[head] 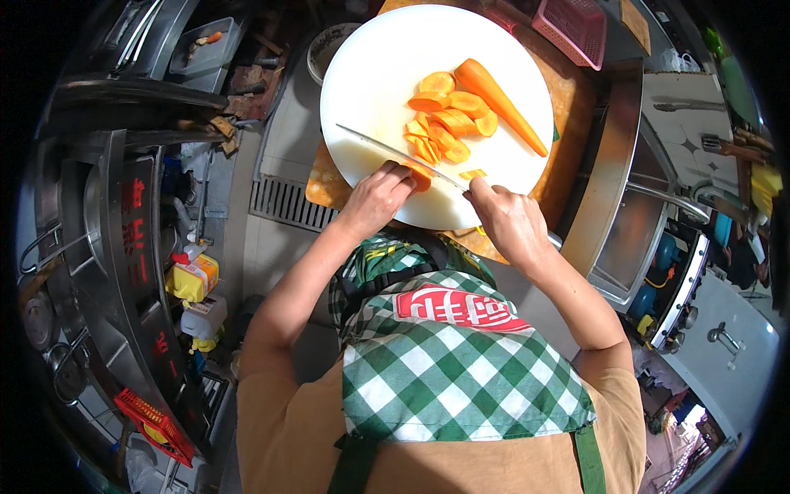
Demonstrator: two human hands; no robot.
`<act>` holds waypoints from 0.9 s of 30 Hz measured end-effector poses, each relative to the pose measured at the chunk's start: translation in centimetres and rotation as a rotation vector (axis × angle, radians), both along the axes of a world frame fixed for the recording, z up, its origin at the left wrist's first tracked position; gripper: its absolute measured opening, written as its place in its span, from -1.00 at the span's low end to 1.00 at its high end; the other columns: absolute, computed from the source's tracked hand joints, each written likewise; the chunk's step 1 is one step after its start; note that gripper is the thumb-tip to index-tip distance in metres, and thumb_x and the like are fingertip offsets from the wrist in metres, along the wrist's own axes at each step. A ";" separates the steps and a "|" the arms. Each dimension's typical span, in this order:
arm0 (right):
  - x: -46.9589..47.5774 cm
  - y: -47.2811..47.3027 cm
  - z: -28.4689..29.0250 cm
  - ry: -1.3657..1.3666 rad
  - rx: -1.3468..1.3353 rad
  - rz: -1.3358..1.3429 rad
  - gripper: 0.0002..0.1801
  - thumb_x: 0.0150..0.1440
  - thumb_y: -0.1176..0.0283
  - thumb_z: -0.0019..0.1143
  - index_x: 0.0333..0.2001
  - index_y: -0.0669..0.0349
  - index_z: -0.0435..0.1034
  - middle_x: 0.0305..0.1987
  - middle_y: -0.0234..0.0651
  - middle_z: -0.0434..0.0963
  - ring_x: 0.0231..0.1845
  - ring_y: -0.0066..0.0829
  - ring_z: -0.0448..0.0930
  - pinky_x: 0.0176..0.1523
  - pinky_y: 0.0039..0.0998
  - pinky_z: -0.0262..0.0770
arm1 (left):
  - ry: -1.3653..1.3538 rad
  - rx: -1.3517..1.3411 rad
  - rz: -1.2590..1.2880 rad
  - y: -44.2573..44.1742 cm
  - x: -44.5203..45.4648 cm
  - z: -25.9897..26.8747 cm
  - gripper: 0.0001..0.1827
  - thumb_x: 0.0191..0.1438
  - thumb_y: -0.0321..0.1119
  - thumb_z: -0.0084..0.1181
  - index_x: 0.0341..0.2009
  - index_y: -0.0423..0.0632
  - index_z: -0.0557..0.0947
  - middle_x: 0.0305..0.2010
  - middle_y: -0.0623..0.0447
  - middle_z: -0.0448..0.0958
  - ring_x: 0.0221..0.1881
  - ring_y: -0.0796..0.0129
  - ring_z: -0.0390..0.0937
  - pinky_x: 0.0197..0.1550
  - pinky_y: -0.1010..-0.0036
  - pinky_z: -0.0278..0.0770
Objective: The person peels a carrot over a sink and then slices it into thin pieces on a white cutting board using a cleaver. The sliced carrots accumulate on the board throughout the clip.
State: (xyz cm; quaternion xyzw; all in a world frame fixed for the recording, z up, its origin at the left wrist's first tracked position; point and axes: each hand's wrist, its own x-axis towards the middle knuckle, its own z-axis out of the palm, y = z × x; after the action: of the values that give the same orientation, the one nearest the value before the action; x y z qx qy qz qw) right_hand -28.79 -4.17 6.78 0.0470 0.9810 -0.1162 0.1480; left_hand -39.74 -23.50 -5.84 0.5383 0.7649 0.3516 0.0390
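Note:
On a round white cutting board (370,55), my right hand (509,216) is closed around the handle end of a knife (395,151), whose long blade points to the upper left. My left hand (382,191) holds a cut piece of carrot (419,179) against the board, its fingertips close beside the blade. Beyond the blade lies a pile of carrot slices (453,120), thick slanted ones and thinner ones. One small slice (474,174) lies apart, near my right hand. A whole peeled carrot (500,105) rests to the right of the pile. The knife's handle is mostly hidden by my fingers.
Under the round board is an orange-brown board (327,179). A pink plastic basket (571,28) stands at the upper right, near a metal sink (636,228). Steel kitchen equipment (133,247) lines the left side. A floor drain grate (290,200) lies below, left of the boards.

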 end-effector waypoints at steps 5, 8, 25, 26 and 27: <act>0.6 -0.8 -0.7 -0.074 0.029 0.005 -0.87 0.14 0.42 -0.07 -0.27 0.21 0.22 -0.51 -0.06 0.50 -0.56 -0.03 0.57 -0.52 -0.14 0.49 | -0.048 -0.016 -0.024 0.3 0.0 0.2 -0.82 0.00 -0.49 0.05 -0.26 -0.23 0.58 -0.12 -0.04 0.50 -0.06 0.12 0.49 -0.08 0.31 0.55; -0.1 -1.7 -4.7 0.057 -0.029 -0.033 -0.74 0.26 0.26 -0.07 -0.31 0.23 0.21 -0.52 -0.05 0.51 -0.55 0.01 0.55 -0.49 -0.11 0.46 | -0.087 -0.018 -0.048 0.0 0.0 -0.1 -0.81 0.00 -0.49 0.04 -0.25 -0.21 0.59 -0.11 -0.04 0.50 -0.05 0.12 0.49 -0.06 0.31 0.54; 0.0 -2.0 -1.6 -0.043 -0.050 -0.069 -0.75 0.26 0.28 -0.07 -0.32 0.23 0.20 -0.52 -0.02 0.52 -0.53 0.04 0.55 -0.49 -0.11 0.46 | -0.051 0.078 -0.012 -0.3 0.1 -0.2 -0.79 -0.05 -0.53 0.05 -0.26 -0.21 0.61 -0.16 -0.02 0.50 -0.07 0.17 0.50 -0.05 0.38 0.55; 0.0 -2.1 -3.8 0.032 -0.063 -0.063 -0.76 0.25 0.28 -0.06 -0.32 0.23 0.20 -0.53 -0.01 0.52 -0.54 0.05 0.54 -0.49 -0.10 0.46 | -0.059 0.076 -0.016 -0.2 0.2 -0.2 -0.79 -0.05 -0.53 0.05 -0.26 -0.21 0.61 -0.16 -0.02 0.50 -0.07 0.17 0.50 -0.05 0.38 0.55; -0.7 -2.4 -4.7 0.071 -0.064 -0.066 -0.75 0.25 0.28 -0.05 -0.32 0.23 0.19 -0.53 -0.02 0.52 -0.54 0.05 0.54 -0.49 -0.09 0.46 | -0.057 0.077 -0.021 -0.2 -0.1 -0.1 -0.79 -0.06 -0.53 0.05 -0.26 -0.21 0.61 -0.16 -0.01 0.50 -0.07 0.17 0.50 -0.05 0.38 0.54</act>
State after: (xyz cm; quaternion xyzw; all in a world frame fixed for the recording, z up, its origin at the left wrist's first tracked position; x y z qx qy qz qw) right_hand -29.45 -6.53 2.11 0.0705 0.9793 -0.1542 0.1106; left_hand -39.83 -23.72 -5.93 0.5369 0.7439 0.3954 0.0439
